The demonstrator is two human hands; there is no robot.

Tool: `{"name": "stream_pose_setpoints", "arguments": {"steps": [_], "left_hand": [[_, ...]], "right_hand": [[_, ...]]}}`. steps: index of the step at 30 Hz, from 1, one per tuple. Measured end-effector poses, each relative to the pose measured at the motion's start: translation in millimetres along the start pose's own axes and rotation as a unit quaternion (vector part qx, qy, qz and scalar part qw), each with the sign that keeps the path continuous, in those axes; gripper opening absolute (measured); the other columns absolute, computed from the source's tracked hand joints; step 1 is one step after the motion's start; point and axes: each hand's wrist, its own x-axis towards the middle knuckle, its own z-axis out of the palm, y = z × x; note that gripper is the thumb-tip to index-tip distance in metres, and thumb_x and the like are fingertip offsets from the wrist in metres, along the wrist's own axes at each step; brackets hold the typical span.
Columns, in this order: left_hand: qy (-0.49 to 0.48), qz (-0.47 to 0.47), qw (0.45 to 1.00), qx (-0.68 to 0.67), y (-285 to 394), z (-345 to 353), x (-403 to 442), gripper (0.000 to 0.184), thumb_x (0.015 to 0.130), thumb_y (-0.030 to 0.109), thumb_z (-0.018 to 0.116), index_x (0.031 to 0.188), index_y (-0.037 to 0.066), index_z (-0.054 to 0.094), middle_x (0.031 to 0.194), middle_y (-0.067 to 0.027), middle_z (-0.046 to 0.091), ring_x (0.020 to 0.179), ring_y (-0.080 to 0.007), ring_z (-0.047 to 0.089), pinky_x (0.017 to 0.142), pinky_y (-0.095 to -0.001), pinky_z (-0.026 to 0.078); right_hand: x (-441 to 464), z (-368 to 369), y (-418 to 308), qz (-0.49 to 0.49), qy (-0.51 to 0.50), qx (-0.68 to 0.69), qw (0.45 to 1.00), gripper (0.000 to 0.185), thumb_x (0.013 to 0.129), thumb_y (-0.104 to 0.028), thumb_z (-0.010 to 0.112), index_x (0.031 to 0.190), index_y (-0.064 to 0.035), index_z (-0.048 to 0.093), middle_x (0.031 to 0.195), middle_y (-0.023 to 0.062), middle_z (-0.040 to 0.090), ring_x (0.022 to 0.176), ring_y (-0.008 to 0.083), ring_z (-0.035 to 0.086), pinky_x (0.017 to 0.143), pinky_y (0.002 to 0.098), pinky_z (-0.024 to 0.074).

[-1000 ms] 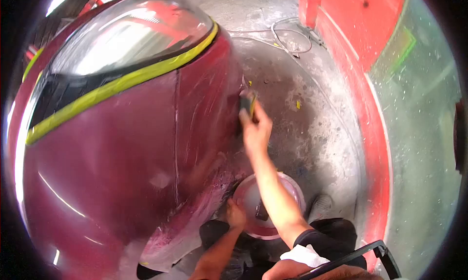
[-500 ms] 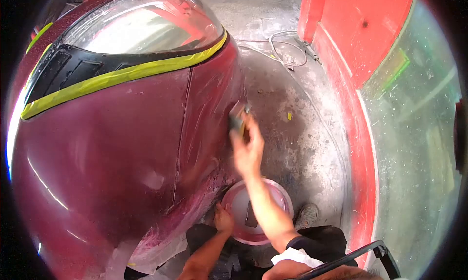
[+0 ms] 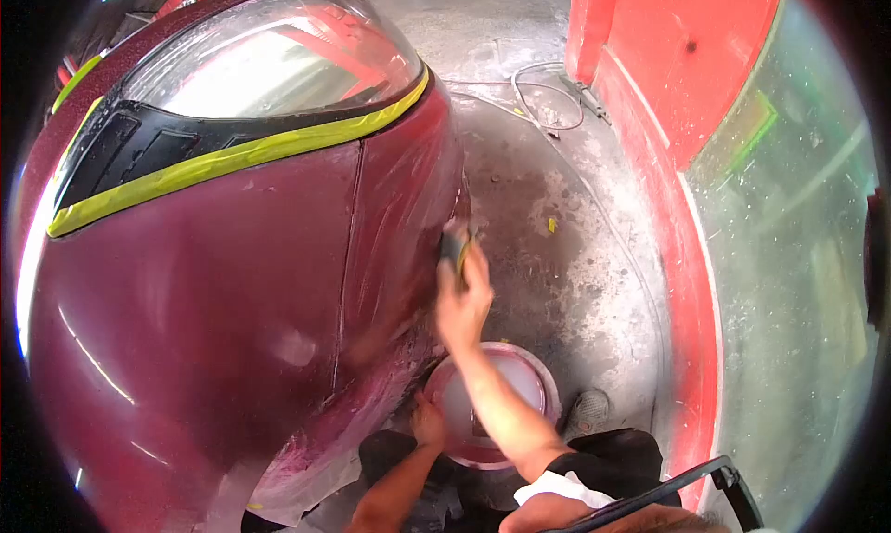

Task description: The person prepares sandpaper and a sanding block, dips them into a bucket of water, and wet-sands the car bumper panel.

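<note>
My right hand (image 3: 464, 296) is closed around a dark sanding block (image 3: 452, 248) with a yellowish edge, pressed to the side of the maroon car body (image 3: 241, 282). Pale wet-looking streaks mark the paint near it. Low between my knees stands a round pinkish bucket (image 3: 548, 375) holding cloudy liquid. My right forearm crosses over the bucket and hides part of it, along with most of a dark piece inside. My left hand (image 3: 429, 423) grips the bucket's left rim, close to the car's lower edge; its fingertips are partly hidden.
Yellow masking tape (image 3: 251, 150) runs beneath the car's clear headlight cover (image 3: 278, 64). A hose (image 3: 608, 217) snakes over the stained concrete floor (image 3: 529, 180). To the right stand a red wall (image 3: 668, 59) and a dusty glass panel (image 3: 798, 254). My shoe (image 3: 589, 412) is beside the bucket.
My right hand has moved slightly down and toward me along the car's side with the sanding block. My left hand stays at the bucket. The view has shifted slightly.
</note>
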Motion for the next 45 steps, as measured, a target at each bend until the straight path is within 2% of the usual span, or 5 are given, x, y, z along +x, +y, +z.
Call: {"name": "stream_pose_setpoints", "arguments": {"steps": [3,15,20,43,45], "left_hand": [[-0.010,-0.018,1.000,-0.007,12,-7,-6,0.047,0.101,0.036,0.049,0.129,-0.002,0.045,0.110,-0.0291,0.063,0.093,-0.0485,0.064,0.080,-0.0551,0.051],[0.046,0.035,0.998,-0.009,16,-10,-2,0.046,0.101,0.036,0.049,0.126,-0.002,0.047,0.110,-0.0297,0.062,0.097,-0.0474,0.063,0.082,-0.0539,0.051],[0.064,0.049,0.996,-0.041,14,-9,-10,0.048,0.101,0.037,0.049,0.127,-0.004,0.047,0.112,-0.0303,0.061,0.098,-0.0475,0.062,0.085,-0.0534,0.050],[0.020,0.012,0.999,-0.032,20,-16,-7,0.041,0.100,0.031,0.051,0.125,-0.002,0.048,0.112,-0.0308,0.061,0.102,-0.0486,0.061,0.084,-0.0549,0.049],[0.039,0.031,0.998,-0.022,23,-16,-2,0.041,0.100,0.030,0.051,0.124,-0.003,0.048,0.110,-0.0309,0.062,0.102,-0.0486,0.061,0.084,-0.0547,0.049]], "right_hand": [[71,2,5,0.149,-0.045,0.100,0.983,0.045,0.090,-0.007,0.066,0.134,0.0004,0.057,0.131,0.0193,0.063,0.121,0.0250,0.060,0.102,0.0345,0.0444],[4,-12,-22,-0.012,-0.068,0.080,0.994,0.045,0.090,-0.008,0.068,0.133,0.0023,0.058,0.141,0.0218,0.054,0.133,0.0327,0.050,0.109,0.0408,0.0412],[93,0,0,0.095,-0.062,0.090,0.989,0.045,0.090,-0.007,0.066,0.134,-0.0005,0.058,0.135,0.0211,0.060,0.126,0.0274,0.057,0.106,0.0365,0.0417],[25,-12,20,0.008,-0.059,-0.005,0.998,0.047,0.091,-0.010,0.068,0.134,-0.0003,0.055,0.137,0.0197,0.059,0.126,0.0282,0.057,0.106,0.0391,0.0417],[17,1,28,0.034,-0.021,0.133,0.990,0.045,0.090,-0.010,0.069,0.132,0.0006,0.057,0.136,0.0186,0.059,0.124,0.0269,0.058,0.106,0.0388,0.0424]]}}
